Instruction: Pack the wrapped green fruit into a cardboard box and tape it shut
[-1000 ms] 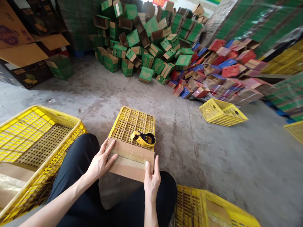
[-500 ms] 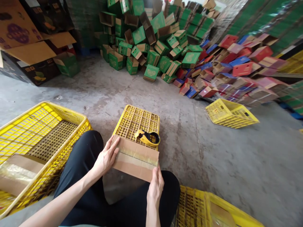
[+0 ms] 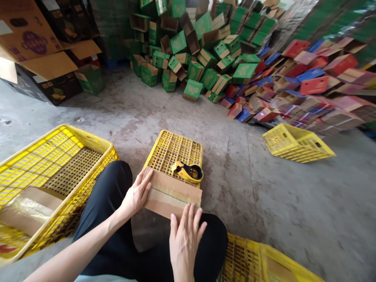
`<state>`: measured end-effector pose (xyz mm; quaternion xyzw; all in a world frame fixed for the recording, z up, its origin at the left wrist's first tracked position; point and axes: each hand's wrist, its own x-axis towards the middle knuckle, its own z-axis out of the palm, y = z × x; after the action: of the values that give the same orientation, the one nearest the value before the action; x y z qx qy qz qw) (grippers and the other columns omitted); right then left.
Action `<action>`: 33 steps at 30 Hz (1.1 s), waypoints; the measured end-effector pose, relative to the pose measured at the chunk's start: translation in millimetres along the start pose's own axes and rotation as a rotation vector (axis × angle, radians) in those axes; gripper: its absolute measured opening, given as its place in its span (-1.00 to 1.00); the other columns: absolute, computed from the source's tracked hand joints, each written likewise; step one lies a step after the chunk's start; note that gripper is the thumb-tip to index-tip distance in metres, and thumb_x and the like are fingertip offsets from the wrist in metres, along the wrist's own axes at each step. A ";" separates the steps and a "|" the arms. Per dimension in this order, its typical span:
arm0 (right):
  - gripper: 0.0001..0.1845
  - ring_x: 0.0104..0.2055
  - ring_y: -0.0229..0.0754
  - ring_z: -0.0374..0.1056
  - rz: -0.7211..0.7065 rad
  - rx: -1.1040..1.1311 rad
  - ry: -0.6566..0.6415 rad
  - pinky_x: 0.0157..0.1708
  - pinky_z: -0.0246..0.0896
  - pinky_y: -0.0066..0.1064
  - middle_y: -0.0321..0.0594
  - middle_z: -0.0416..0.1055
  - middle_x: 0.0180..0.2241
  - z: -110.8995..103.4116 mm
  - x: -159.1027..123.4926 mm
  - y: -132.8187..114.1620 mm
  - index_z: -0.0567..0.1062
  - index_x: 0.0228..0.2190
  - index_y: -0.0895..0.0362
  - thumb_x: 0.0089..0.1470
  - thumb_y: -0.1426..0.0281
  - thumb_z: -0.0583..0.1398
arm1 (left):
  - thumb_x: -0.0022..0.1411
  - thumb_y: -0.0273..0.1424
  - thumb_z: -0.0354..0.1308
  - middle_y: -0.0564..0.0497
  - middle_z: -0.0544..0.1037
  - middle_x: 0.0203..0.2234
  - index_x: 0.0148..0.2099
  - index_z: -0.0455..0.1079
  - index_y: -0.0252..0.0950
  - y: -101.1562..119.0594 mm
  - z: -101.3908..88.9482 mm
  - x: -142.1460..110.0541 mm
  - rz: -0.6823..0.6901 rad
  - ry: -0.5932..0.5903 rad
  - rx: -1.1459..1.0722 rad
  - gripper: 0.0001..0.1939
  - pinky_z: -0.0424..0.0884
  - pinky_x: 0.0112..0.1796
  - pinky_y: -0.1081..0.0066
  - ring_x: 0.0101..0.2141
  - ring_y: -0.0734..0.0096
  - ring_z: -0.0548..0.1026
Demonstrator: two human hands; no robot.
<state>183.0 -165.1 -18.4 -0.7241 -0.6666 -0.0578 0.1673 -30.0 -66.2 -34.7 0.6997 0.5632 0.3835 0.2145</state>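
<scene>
A cardboard box (image 3: 173, 192) lies in front of me, with a strip of clear tape along its middle seam. Its far side rests over the near edge of an upturned yellow plastic crate (image 3: 182, 145). My left hand (image 3: 138, 196) grips the box's left end, fingers on the top face. Over the near right part of the box, my right hand (image 3: 185, 235) is open, its fingers outstretched with the tips at the cardboard. Just beyond the box, a yellow and black tape dispenser (image 3: 188, 172) lies on the crate.
To my left stands a yellow crate (image 3: 110, 150) containing a taped cardboard box (image 3: 32, 207). Another yellow crate (image 3: 245, 250) is at lower right, and one (image 3: 296, 143) lies farther right. Green boxes (image 3: 192, 89) and red and blue boxes (image 3: 314, 85) are heaped behind; large cartons (image 3: 58, 92) stand far left.
My right hand has let go of the box's right end and moved onto its near right side, fingers spreading out. My left hand keeps its hold. The view has shifted slightly left.
</scene>
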 end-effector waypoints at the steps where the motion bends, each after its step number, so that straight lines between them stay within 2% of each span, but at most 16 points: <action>1: -0.16 0.48 0.37 -0.05 -0.032 0.009 -0.001 0.33 -0.10 0.37 0.23 0.15 0.39 1.2 0.3 -6.2 0.04 0.45 0.30 0.42 -0.03 -0.10 | 0.56 -0.29 -0.10 -0.03 0.08 0.48 0.53 0.01 -0.07 -0.3 0.0 -0.2 -0.007 -0.006 -0.003 -0.43 0.25 0.35 0.08 0.43 0.13 0.13; 5: -0.16 0.44 0.34 0.06 -0.138 0.120 0.016 0.32 0.00 0.31 0.19 0.18 0.38 9.1 4.9 -32.0 -0.06 0.47 0.22 0.41 0.01 0.01 | 0.56 -0.28 -0.11 -0.02 0.08 0.48 0.53 0.01 -0.06 -2.3 0.4 -0.6 -0.019 -0.025 -0.006 -0.43 0.27 0.34 0.07 0.43 0.11 0.13; 10: -0.21 0.39 0.28 0.17 -0.205 0.214 0.002 0.26 0.20 0.16 0.15 0.20 0.38 9.7 12.0 -50.0 0.05 0.45 0.20 0.40 0.06 0.06 | 0.56 -0.29 -0.11 -0.02 0.10 0.48 0.54 0.01 -0.04 -3.5 0.7 -0.3 -0.029 -0.017 0.009 -0.42 0.29 0.32 0.01 0.42 0.05 0.17; 16: -0.42 0.29 0.14 0.30 -0.226 0.256 0.006 0.20 0.30 -0.02 0.02 0.35 0.29 -1.9 16.4 -32.4 0.29 0.35 0.11 0.42 0.17 0.10 | 0.56 -0.31 -0.12 0.00 0.11 0.47 0.55 -0.02 -0.05 -1.6 -1.4 0.3 0.013 -0.020 0.003 -0.41 0.24 0.35 0.03 0.44 0.08 0.09; 23: -0.49 0.10 0.13 0.42 -0.299 0.157 -0.047 -0.01 0.36 -0.06 -0.02 0.47 0.16 -10.4 32.1 -22.2 0.43 0.25 0.02 0.40 0.09 0.10 | 0.56 -0.28 -0.12 0.00 0.08 0.48 0.54 -0.01 -0.06 -0.9 -0.8 0.4 -0.018 -0.028 -0.009 -0.42 0.26 0.35 0.04 0.45 0.10 0.08; 33: -0.57 0.23 0.07 0.37 -0.370 0.311 -0.056 0.16 0.36 -0.09 -0.06 0.45 0.20 -9.6 28.9 -3.0 0.45 0.21 0.06 0.42 0.22 0.12 | 0.56 -0.27 -0.13 0.02 0.06 0.49 0.54 0.00 -0.04 -3.2 1.8 -0.2 -0.016 -0.023 -0.013 -0.43 0.31 0.32 0.08 0.43 0.10 0.13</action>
<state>184.3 -140.6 0.0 -0.5566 -0.7931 0.0363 0.2448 -30.6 -65.2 -38.2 0.6984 0.5637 0.3773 0.2285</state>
